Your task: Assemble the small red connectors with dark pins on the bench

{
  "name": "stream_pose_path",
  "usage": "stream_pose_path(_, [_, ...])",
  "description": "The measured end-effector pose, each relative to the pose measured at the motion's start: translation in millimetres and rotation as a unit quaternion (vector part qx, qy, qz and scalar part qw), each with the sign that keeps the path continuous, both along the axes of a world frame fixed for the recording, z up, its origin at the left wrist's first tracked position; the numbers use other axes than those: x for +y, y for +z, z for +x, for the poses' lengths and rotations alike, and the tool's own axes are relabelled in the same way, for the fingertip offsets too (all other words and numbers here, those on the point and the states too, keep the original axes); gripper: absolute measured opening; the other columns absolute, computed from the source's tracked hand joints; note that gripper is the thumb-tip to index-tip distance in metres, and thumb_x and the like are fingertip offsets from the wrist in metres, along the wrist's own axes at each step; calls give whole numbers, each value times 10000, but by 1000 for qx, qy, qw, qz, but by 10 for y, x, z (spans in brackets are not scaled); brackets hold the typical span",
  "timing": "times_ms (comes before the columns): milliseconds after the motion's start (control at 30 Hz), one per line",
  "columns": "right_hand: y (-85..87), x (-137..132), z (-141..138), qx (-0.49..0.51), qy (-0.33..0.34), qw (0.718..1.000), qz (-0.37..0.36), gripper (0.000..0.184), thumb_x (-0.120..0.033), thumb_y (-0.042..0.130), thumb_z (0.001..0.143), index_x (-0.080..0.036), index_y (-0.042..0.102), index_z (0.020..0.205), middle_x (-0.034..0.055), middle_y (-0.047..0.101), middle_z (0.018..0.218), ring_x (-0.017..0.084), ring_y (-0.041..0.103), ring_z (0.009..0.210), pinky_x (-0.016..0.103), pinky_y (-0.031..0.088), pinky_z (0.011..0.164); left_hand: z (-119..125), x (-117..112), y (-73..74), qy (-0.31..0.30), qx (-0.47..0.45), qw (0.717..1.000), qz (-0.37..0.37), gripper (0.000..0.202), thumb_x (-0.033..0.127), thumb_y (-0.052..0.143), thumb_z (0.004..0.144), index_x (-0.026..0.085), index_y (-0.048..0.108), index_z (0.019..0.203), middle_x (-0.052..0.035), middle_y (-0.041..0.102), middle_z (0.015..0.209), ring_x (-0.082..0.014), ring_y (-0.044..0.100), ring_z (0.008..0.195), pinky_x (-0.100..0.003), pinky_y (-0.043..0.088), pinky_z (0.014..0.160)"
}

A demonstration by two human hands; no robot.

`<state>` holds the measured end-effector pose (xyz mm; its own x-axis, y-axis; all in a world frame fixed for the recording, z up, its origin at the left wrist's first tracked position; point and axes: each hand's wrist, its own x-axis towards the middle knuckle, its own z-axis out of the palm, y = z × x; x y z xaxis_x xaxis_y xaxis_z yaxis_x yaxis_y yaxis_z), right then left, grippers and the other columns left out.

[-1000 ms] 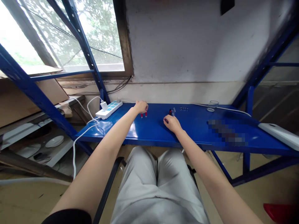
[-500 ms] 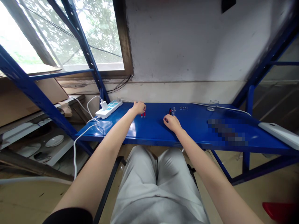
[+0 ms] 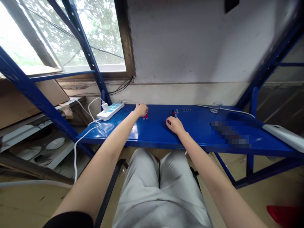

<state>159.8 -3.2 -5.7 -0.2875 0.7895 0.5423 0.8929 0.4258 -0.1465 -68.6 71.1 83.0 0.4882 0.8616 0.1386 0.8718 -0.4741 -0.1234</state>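
the left hand (image 3: 142, 110) has its fingertips closed on a red two-pronged piece (image 3: 146, 116), prongs jutting below them toward the near edge of the blue table (image 3: 152, 139). the right hand (image 3: 175, 125), farther from it, is curled beside a small dark piece (image 3: 173, 112); whether it grips anything, i cannot tell.

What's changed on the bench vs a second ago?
Left hand shifted slightly left; the two red prongs at its fingers now sit closer together. No visible grasp or release. Unchanged: right hand, row of small metal parts, clear glass, white power strip.
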Motion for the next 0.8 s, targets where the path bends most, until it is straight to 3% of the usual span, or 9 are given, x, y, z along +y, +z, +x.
stream_pose_path(800, [16,-12,14,8,-4,1000,1,170,-225,396,830,-186,554,782,41,561,743,140,496,645,257,314,617,16,-60,48,6,22,1000,7,137,187,555,703,191,641,810,-88,599,982,-250,477,995,-420,308,866])
